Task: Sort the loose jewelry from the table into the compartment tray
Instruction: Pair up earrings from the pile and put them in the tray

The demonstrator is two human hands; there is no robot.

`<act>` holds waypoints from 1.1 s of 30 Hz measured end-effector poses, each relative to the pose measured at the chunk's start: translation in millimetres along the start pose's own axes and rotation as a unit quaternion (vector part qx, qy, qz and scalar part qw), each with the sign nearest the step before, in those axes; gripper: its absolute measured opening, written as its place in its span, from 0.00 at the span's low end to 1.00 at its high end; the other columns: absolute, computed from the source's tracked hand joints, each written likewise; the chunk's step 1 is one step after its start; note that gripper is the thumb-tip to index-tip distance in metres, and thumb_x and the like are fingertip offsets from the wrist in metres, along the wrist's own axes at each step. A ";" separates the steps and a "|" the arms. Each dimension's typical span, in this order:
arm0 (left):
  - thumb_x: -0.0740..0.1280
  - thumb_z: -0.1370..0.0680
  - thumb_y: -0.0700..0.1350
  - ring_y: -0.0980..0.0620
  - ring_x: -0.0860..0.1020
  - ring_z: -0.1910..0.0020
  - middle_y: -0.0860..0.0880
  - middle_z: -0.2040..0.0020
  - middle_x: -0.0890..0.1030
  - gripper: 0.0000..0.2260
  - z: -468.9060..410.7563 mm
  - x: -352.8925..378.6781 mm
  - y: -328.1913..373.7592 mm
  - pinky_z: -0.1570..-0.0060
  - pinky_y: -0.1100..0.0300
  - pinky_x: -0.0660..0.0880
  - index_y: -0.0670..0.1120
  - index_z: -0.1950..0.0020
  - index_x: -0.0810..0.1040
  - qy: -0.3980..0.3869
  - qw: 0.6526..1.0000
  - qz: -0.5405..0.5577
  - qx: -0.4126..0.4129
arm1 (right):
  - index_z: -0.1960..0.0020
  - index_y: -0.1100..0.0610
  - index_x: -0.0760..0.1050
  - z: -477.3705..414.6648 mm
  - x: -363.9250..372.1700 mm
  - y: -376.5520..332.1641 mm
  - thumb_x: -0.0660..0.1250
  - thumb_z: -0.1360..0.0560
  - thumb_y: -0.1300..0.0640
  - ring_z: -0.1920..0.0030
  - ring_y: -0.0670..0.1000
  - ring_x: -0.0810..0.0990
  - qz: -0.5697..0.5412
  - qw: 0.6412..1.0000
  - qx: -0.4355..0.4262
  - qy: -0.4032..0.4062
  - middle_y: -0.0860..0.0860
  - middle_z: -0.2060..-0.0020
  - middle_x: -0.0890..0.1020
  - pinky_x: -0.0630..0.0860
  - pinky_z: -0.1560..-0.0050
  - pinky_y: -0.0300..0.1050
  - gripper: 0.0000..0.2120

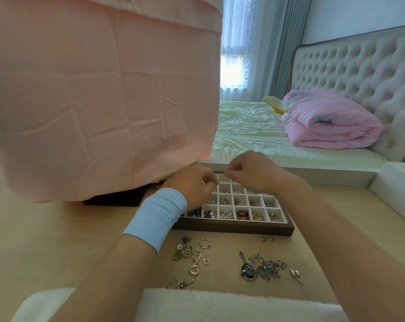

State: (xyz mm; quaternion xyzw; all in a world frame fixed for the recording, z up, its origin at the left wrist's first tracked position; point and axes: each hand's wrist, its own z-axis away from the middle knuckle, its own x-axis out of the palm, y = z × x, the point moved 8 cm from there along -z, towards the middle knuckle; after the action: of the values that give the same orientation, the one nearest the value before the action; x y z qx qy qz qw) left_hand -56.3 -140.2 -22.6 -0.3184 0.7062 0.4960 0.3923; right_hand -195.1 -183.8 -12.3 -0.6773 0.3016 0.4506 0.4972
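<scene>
A wooden compartment tray with white cells lies on the table; several cells hold beads, rings and earrings. Both my hands hover over its far left cells. My left hand, with a blue wristband, has its fingers curled toward the right hand. My right hand has fingertips pinched together close to the left ones; whatever tiny piece sits between them is too small to make out. Loose jewelry lies in front of the tray: gold rings and charms, a silver chain tangle with a blue pendant, small gold hooks.
A pink cloth drapes over something tall at the table's back left, with a dark base under it. White fluffy fabric lies at the near edge. A bed with a pink folded quilt is behind the table.
</scene>
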 end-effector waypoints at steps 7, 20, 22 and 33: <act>0.66 0.22 0.50 0.60 0.75 0.58 0.59 0.57 0.78 0.03 57.6 -19.2 -0.1 0.53 0.62 0.73 0.57 0.53 0.79 -0.134 0.988 -0.070 -0.013 | 0.53 0.47 0.84 57.2 12.4 -67.0 0.72 0.22 0.50 0.54 0.41 0.81 0.017 0.985 -0.112 -0.134 0.41 0.55 0.84 0.74 0.54 0.34 0.03; 0.72 0.27 0.55 0.61 0.76 0.59 0.64 0.58 0.79 0.06 151.9 -8.1 -16.0 0.58 0.66 0.74 0.63 0.51 0.84 -0.192 0.979 -0.041 -0.053 | 0.48 0.44 0.86 127.0 78.7 -113.7 0.73 0.24 0.49 0.51 0.43 0.80 0.046 0.953 -0.166 -0.248 0.38 0.53 0.84 0.79 0.44 0.44 0.06; 0.72 0.26 0.54 0.60 0.75 0.59 0.64 0.58 0.80 0.07 151.5 -2.9 -16.0 0.57 0.64 0.75 0.65 0.50 0.84 -0.189 0.980 -0.038 -0.050 | 0.49 0.44 0.86 126.4 78.8 -110.4 0.73 0.24 0.48 0.50 0.44 0.81 0.068 0.955 -0.161 -0.241 0.39 0.53 0.85 0.80 0.42 0.47 0.05; 0.73 0.26 0.52 0.60 0.75 0.58 0.62 0.58 0.80 0.03 145.3 4.0 -21.4 0.58 0.65 0.72 0.61 0.56 0.84 -0.166 0.985 -0.012 -0.036 | 0.48 0.48 0.85 107.6 64.4 -93.6 0.71 0.22 0.50 0.55 0.40 0.79 0.034 0.970 -0.141 -0.194 0.39 0.56 0.81 0.78 0.49 0.39 0.05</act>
State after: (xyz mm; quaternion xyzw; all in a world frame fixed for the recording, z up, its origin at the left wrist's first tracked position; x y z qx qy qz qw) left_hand -5.8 -8.8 -64.8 -0.2537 0.6095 0.5622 0.4981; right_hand -121.7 -49.3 -43.9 -0.6300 0.1558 0.6276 0.4300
